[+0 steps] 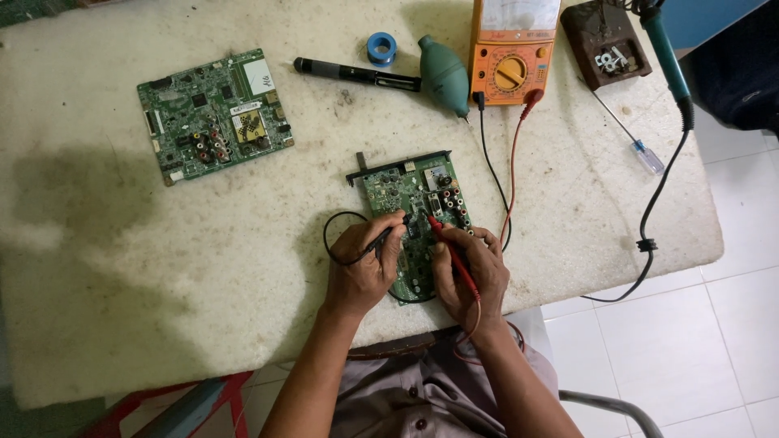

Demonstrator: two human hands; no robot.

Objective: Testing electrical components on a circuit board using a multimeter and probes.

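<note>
Hands grip 2 probes: left hand (363, 272) the black probe (388, 233), right hand (471, 272) the red probe (449, 246) (tips on the circuit board (410, 199)), on the tabletop (162, 259).

The stone-like tabletop (162, 268) looks matt, mottled and stained. Near its middle, the green circuit board (410, 215) looks matt, studded with shiny metal connectors. Beyond that board, the orange multimeter (511, 57) is smooth plastic; left of it, the teal blower bulb (443, 75) looks like soft matt rubber.
</note>
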